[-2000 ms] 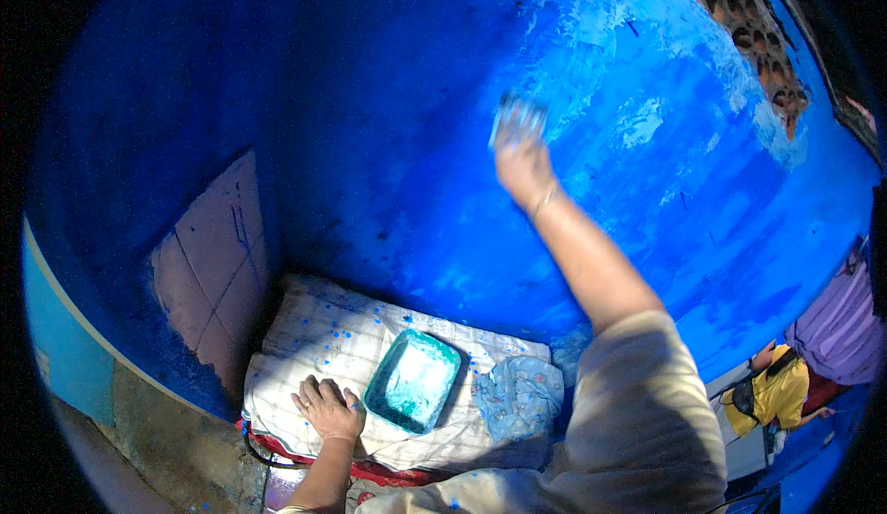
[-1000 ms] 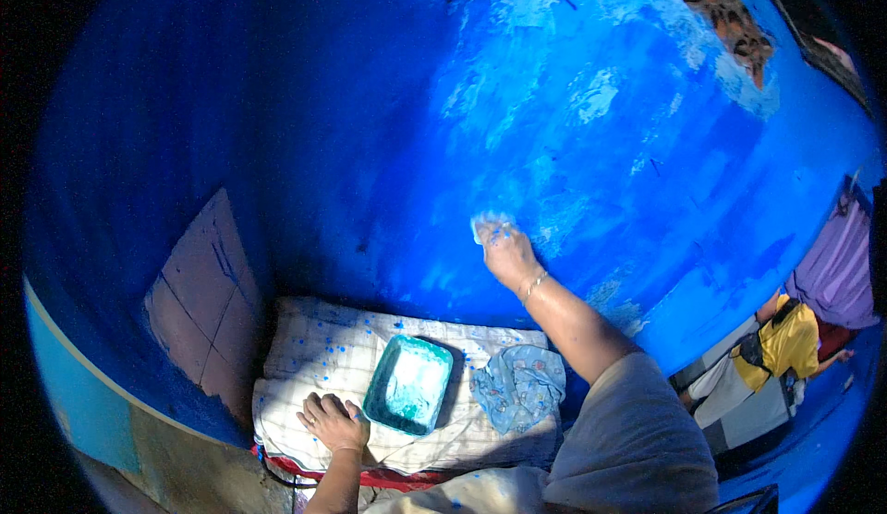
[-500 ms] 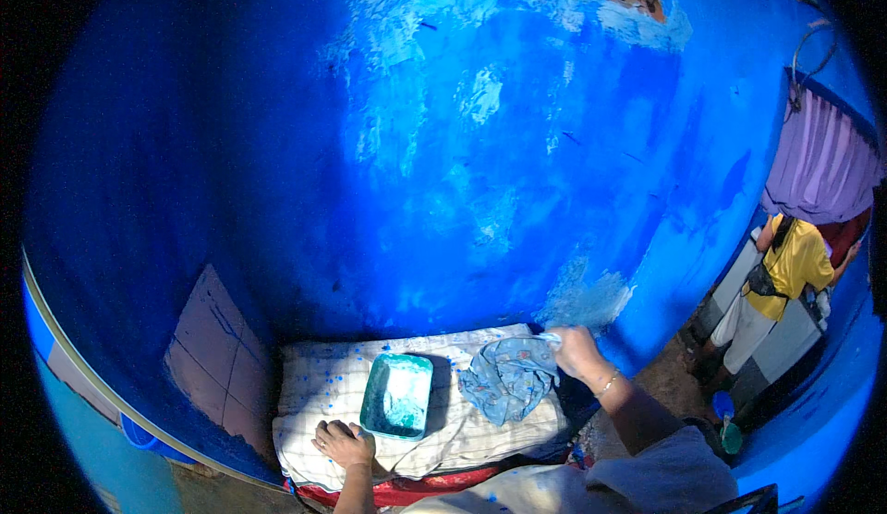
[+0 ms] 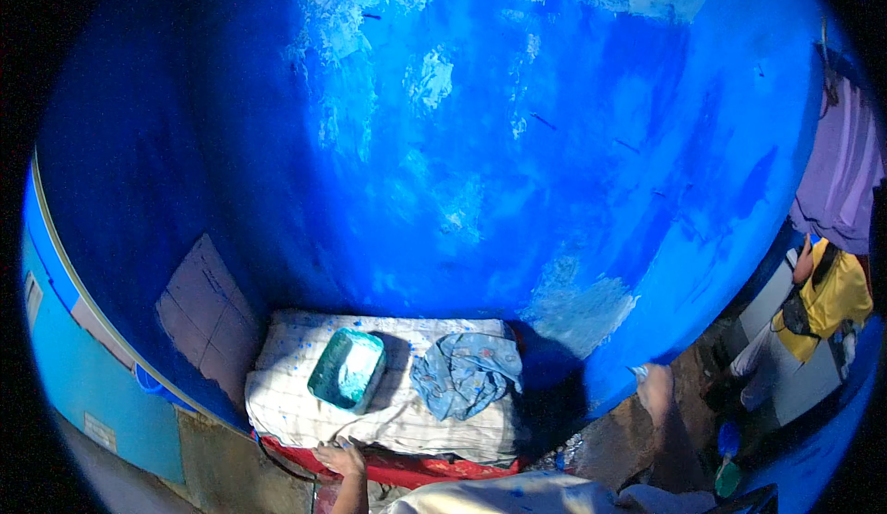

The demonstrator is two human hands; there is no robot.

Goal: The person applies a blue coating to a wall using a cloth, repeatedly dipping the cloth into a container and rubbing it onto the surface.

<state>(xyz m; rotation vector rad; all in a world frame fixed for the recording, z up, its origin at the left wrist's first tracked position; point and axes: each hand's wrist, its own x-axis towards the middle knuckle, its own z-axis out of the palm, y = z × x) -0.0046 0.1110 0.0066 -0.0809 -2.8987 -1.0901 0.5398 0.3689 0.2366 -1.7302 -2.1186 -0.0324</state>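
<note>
My left hand (image 4: 344,459) lies with its fingers apart at the front edge of a white checked cloth (image 4: 388,433) spattered with blue. On that cloth stands a green rectangular tub (image 4: 346,369) with pale residue inside. To its right is a crumpled grey-blue patterned cloth (image 4: 467,375). Off to the right, my right hand (image 4: 658,390) is closed near the blue wall, apart from both cloths. A small pale end shows at its fingertips; what kind of thing it is, I cannot make out.
A patchy blue wall (image 4: 462,191) rises behind the cloth-covered surface. Pinkish tiles (image 4: 208,311) line the left corner. At far right, a person in a yellow shirt (image 4: 832,302) stands beyond a purple curtain (image 4: 841,163). A blue and green object (image 4: 728,459) sits low on the right.
My right hand has moved right, away from the grey-blue cloth, toward the wall's right side. My left hand has slid back from beside the tub to the front edge. The view has shifted right.
</note>
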